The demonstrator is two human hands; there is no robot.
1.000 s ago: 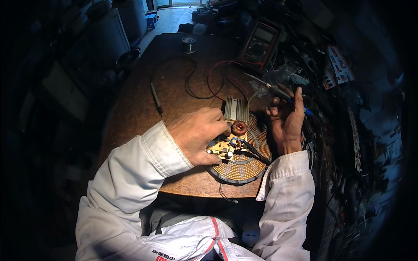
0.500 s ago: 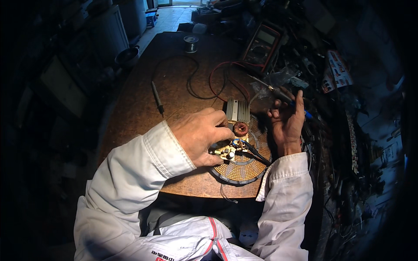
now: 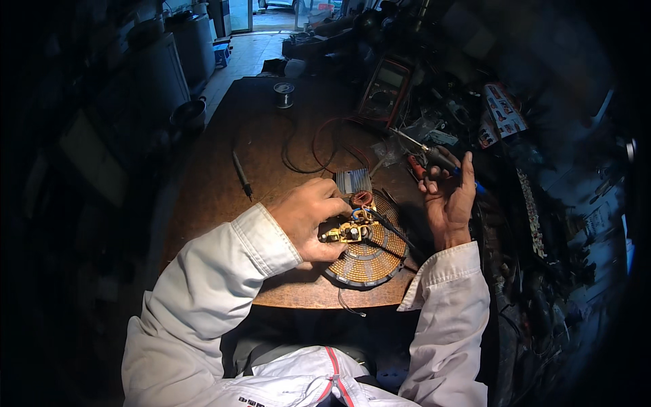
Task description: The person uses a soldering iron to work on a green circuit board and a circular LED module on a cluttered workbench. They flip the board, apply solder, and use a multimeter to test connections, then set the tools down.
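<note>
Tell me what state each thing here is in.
Left hand, grip closed on the circuit board
Circuit board, held, tilted
Coil disc, flat on the table, partly covered
Right hand, grip holding the soldering iron
Soldering iron, tip clear of the board; heat cannot be told
Solder spool, standing upright
Probe, lying on the table
Multimeter, screen unreadable, on or off unclear

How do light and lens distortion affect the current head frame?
Head view: light is strongest around the left hand and circuit board; head view: the multimeter sits in dimness, the picture's rim nearly black; head view: the table's near edge seems to bow, as fisheye lenses cause.
</note>
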